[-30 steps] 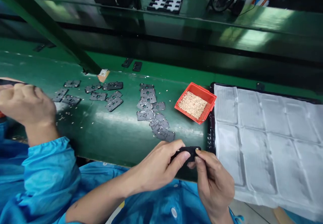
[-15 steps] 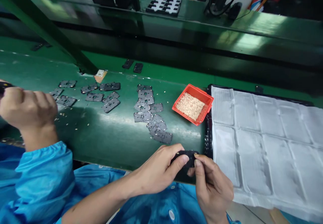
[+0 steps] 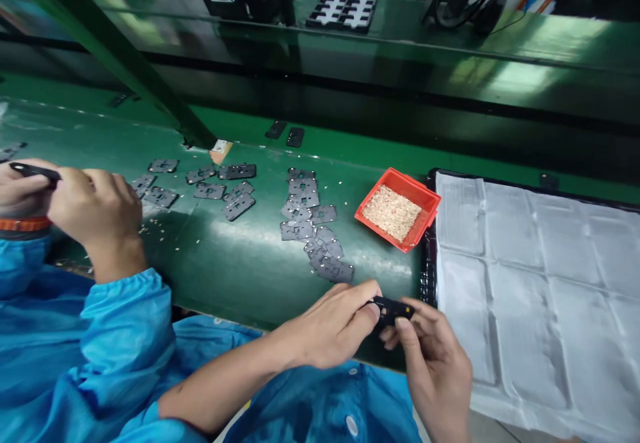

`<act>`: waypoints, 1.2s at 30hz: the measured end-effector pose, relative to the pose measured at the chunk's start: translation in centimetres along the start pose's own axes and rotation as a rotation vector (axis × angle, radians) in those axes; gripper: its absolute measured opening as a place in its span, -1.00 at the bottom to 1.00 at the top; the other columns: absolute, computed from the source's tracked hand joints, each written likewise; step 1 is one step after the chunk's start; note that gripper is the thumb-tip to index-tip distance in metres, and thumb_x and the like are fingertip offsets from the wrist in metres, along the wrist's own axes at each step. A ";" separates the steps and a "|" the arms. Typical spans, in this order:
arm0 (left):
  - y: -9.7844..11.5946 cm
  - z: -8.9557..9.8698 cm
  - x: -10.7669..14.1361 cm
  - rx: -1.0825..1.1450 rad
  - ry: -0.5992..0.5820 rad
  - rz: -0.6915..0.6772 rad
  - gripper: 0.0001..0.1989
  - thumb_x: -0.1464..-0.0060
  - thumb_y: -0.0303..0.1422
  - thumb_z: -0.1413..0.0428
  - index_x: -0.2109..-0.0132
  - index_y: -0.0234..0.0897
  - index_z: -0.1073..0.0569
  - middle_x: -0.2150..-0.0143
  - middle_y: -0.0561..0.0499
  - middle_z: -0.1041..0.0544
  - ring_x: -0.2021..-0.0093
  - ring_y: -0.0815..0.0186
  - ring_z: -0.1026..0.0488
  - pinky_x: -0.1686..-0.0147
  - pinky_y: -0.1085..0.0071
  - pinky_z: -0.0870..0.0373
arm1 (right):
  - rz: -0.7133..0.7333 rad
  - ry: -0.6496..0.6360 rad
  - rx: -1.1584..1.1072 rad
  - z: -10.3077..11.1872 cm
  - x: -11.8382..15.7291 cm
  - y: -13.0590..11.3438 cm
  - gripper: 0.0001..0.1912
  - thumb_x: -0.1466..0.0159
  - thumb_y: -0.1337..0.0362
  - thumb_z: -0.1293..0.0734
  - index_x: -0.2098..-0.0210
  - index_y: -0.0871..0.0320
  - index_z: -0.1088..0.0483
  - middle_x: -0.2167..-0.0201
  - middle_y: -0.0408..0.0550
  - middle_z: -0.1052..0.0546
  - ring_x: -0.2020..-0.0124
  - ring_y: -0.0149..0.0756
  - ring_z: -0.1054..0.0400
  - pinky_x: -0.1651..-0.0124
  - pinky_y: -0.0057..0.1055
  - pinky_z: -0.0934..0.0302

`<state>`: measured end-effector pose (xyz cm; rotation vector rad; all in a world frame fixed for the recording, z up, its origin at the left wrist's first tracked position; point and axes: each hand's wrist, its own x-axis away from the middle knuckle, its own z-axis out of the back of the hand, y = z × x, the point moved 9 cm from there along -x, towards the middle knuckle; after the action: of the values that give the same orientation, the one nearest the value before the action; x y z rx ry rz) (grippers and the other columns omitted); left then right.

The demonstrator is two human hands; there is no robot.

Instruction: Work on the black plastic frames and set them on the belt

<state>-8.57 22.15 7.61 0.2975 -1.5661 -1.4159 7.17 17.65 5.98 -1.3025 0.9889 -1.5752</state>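
A small black plastic part (image 3: 391, 311) is held over the front edge of the bench. My left hand (image 3: 340, 326) grips its left end, thumb on the near face and fingers behind. At its right end, the thumb and forefinger of my right hand (image 3: 437, 356) pinch the part. A tiny yellow spot shows near that right end. Beyond my hands, several similar flat black plates with cut-outs (image 3: 303, 196) lie partly overlapped on the green bench (image 3: 240, 263).
A red bin (image 3: 425, 204) of small pale pieces stands beside a black tray covered with white sheeting (image 3: 520, 283). At left, a co-worker's hands (image 3: 95, 210) hold another black part. More plates (image 3: 239, 207) and pale scraps lie between. A slanted green post (image 3: 120, 63) rises behind.
The view has swung left, bringing both of the co-worker's hands into sight. The part in my hands has turned, showing more of its face and a yellow spot.
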 end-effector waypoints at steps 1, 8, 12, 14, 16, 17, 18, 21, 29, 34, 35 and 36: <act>0.2 0.2 0.0 0.011 0.032 -0.027 -0.77 -0.45 -0.37 0.16 0.25 -0.21 -0.22 0.40 0.15 -0.30 0.39 0.37 -0.26 0.28 0.39 -0.13 | 0.006 -0.020 0.007 -0.4 0.0 -0.2 -0.82 -0.45 0.21 -0.40 -0.03 0.08 -0.49 0.42 -0.13 -0.65 0.49 -0.38 -0.57 0.37 -0.55 -0.51; -0.4 0.6 0.2 0.059 0.189 -0.138 -0.74 -0.38 -0.41 0.18 0.35 -0.20 -0.16 0.53 0.18 -0.15 0.51 0.39 -0.12 0.39 0.38 -0.03 | 0.092 0.014 0.025 -1.4 0.9 -1.1 -0.87 -0.44 0.26 -0.40 0.03 0.09 -0.52 0.47 -0.16 -0.65 0.51 -0.37 -0.59 0.36 -0.55 -0.53; -0.7 0.6 0.3 0.071 0.194 -0.154 -0.78 -0.34 -0.43 0.15 0.33 -0.20 -0.18 0.53 0.18 -0.15 0.53 0.40 -0.13 0.41 0.39 -0.03 | 0.093 0.021 0.009 -1.4 1.1 -0.9 -0.86 -0.44 0.27 -0.40 0.02 0.08 -0.54 0.44 -0.14 -0.67 0.49 -0.36 -0.61 0.34 -0.55 -0.54; -0.7 0.5 0.3 0.069 0.183 -0.149 -0.80 -0.33 -0.44 0.15 0.33 -0.20 -0.18 0.53 0.18 -0.15 0.53 0.40 -0.13 0.41 0.39 -0.04 | 0.095 0.017 0.007 -1.5 1.2 -0.8 -0.86 -0.44 0.26 -0.40 0.01 0.08 -0.53 0.44 -0.14 -0.67 0.48 -0.35 -0.61 0.33 -0.54 -0.54; -0.8 0.4 0.3 0.061 0.167 -0.142 -0.81 -0.31 -0.45 0.14 0.32 -0.20 -0.19 0.54 0.18 -0.15 0.53 0.39 -0.13 0.42 0.39 -0.03 | 0.083 0.016 0.009 -1.5 1.2 -0.7 -0.85 -0.45 0.26 -0.40 0.01 0.09 -0.53 0.45 -0.14 -0.67 0.48 -0.34 -0.61 0.34 -0.54 -0.54; -0.8 0.3 0.3 0.055 0.159 -0.139 -0.82 -0.30 -0.46 0.14 0.32 -0.20 -0.19 0.54 0.18 -0.15 0.53 0.39 -0.13 0.42 0.39 -0.03 | 0.074 0.020 0.011 -1.5 1.3 -0.6 -0.85 -0.45 0.26 -0.40 0.01 0.09 -0.53 0.45 -0.14 -0.67 0.49 -0.34 -0.61 0.34 -0.54 -0.54; -0.8 0.3 0.3 0.050 0.151 -0.139 -0.84 -0.28 -0.47 0.13 0.31 -0.20 -0.19 0.53 0.18 -0.15 0.53 0.39 -0.13 0.41 0.39 -0.04 | 0.066 0.027 0.013 -1.4 1.3 -0.6 -0.85 -0.45 0.25 -0.40 0.01 0.10 -0.52 0.46 -0.15 -0.66 0.50 -0.35 -0.61 0.34 -0.54 -0.54; -0.6 0.4 0.4 0.057 0.130 -0.150 -0.86 -0.26 -0.49 0.11 0.29 -0.20 -0.19 0.52 0.18 -0.16 0.52 0.39 -0.13 0.41 0.39 -0.05 | 0.051 0.051 0.017 -1.2 1.3 -0.5 -0.84 -0.44 0.24 -0.41 0.01 0.11 -0.52 0.49 -0.16 -0.65 0.51 -0.35 -0.60 0.34 -0.54 -0.55; -0.6 0.0 0.7 0.182 0.009 -0.064 -0.91 -0.38 -0.38 0.10 0.15 -0.22 -0.27 0.37 0.14 -0.34 0.38 0.36 -0.27 0.32 0.43 -0.20 | -0.040 0.025 -0.018 -1.0 0.7 -0.3 -0.70 -0.46 0.16 -0.39 -0.12 0.14 -0.50 0.49 -0.14 -0.62 0.49 -0.30 -0.58 0.35 -0.42 -0.56; -1.1 0.1 0.6 0.145 0.135 -0.113 -0.75 -0.48 -0.31 0.18 0.22 -0.22 -0.25 0.45 0.15 -0.28 0.46 0.38 -0.23 0.37 0.43 -0.15 | -0.022 0.039 -0.082 -1.6 0.3 -0.8 -0.76 -0.45 0.15 -0.40 -0.03 0.11 -0.56 0.54 -0.17 -0.58 0.57 -0.32 -0.52 0.45 -0.44 -0.49; -1.2 0.1 0.6 0.136 0.148 -0.123 -0.74 -0.48 -0.30 0.18 0.23 -0.21 -0.25 0.47 0.16 -0.26 0.48 0.38 -0.21 0.39 0.43 -0.13 | -0.016 0.040 -0.097 -1.7 0.2 -0.9 -0.79 -0.45 0.15 -0.40 0.02 0.10 -0.57 0.56 -0.18 -0.57 0.60 -0.34 -0.50 0.48 -0.46 -0.46; -1.2 0.1 0.6 0.130 0.160 -0.134 -0.73 -0.49 -0.29 0.19 0.23 -0.21 -0.25 0.48 0.16 -0.25 0.50 0.38 -0.19 0.40 0.43 -0.11 | -0.010 0.040 -0.107 -1.8 0.2 -1.0 -0.81 -0.44 0.15 -0.40 0.05 0.10 -0.57 0.59 -0.20 -0.55 0.63 -0.36 -0.47 0.52 -0.49 -0.42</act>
<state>-9.43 21.43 6.84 0.5886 -1.5323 -1.3578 5.26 17.90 6.67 -1.3549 1.1061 -1.5799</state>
